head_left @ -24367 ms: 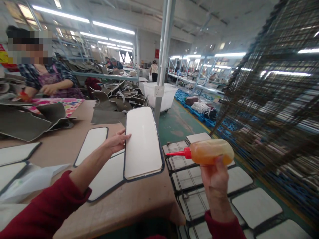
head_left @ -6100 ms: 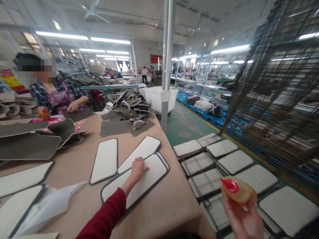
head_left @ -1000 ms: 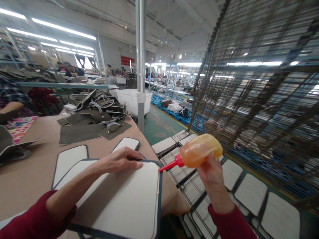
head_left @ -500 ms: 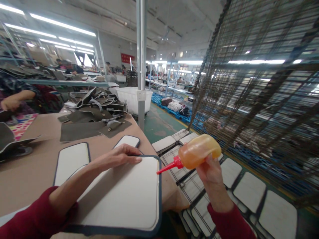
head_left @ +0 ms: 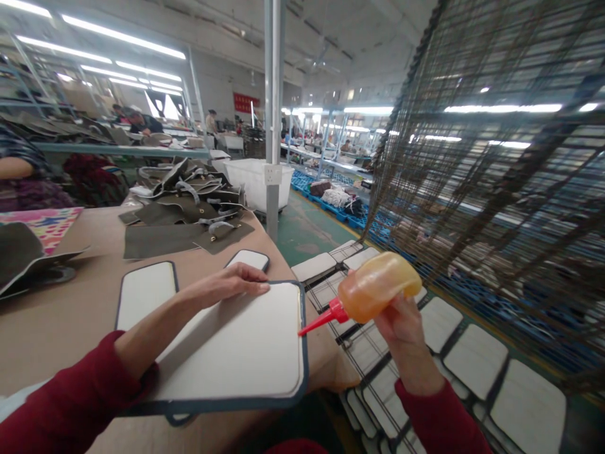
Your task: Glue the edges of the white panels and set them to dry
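Note:
My left hand grips the far edge of a white panel with dark blue edging, thumb on its white face. The panel lies tilted at the table's edge. In my right hand is a squeeze bottle of amber liquid, held on its side. Its red nozzle points left and down, with the tip at the panel's right rim. A thin yellowish line of glue shows along that rim, above the tip. A similar smaller panel lies left of my forearm, and another beyond my hand.
Dark grey-green cut pieces are heaped on the brown table. On the right, a wire rack leans upward over rows of white panels. A white bin stands behind a metal post. Co-workers sit at the far left.
The nozzle tip has slid a little way down the panel's right rim, toward me. The yellowish line above it is longer. My left hand keeps its hold, and the view has shifted slightly.

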Action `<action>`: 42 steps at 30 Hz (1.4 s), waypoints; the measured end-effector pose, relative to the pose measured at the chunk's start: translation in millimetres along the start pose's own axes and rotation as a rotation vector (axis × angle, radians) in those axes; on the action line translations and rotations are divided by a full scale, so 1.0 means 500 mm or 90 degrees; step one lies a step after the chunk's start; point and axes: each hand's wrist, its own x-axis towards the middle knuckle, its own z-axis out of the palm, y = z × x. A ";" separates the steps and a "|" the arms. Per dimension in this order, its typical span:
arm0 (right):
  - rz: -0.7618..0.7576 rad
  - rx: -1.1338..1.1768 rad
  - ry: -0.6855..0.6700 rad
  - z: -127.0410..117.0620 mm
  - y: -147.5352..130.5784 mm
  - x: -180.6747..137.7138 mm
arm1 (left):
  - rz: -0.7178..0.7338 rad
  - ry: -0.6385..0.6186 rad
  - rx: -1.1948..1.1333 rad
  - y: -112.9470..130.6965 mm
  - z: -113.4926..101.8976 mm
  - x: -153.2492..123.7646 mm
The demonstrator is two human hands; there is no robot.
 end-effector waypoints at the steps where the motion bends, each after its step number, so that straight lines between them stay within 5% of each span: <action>1: 0.000 -0.003 0.002 0.000 0.000 0.000 | -0.002 0.004 -0.005 0.000 0.000 0.000; 22: 0.035 0.000 -0.008 0.010 -0.008 -0.009 | -0.001 0.025 -0.041 -0.015 -0.026 0.006; 42: -0.140 -0.012 0.143 0.002 0.010 -0.025 | 0.009 0.197 -0.231 -0.076 -0.026 0.013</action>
